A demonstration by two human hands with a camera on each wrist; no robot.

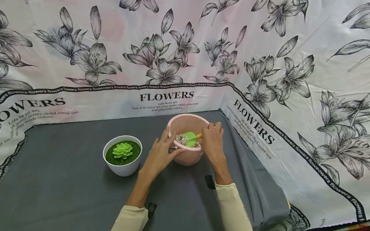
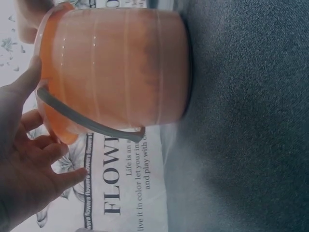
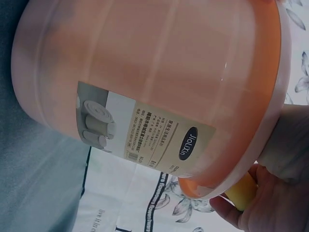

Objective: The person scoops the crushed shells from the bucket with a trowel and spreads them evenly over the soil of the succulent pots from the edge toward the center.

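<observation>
Held one yellow-handled green scoop in closed right grip, blade inside one round pink plastic bucket of pale pebbly bits; rested left grip, fingers apart, on its rim; had bucket near back edge of grey cloth-covered desk, one round white pot with green succulent leftward, more desk beyond

Pale floral-print fabric walls, black FLOWERS lettering, grey cloth-covered table below

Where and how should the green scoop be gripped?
Best by its yellow handle, likely from above, right of the bucket: the handle slants toward that side, while the green blade lies among pale bits inside. The right hand grips it there.
</observation>
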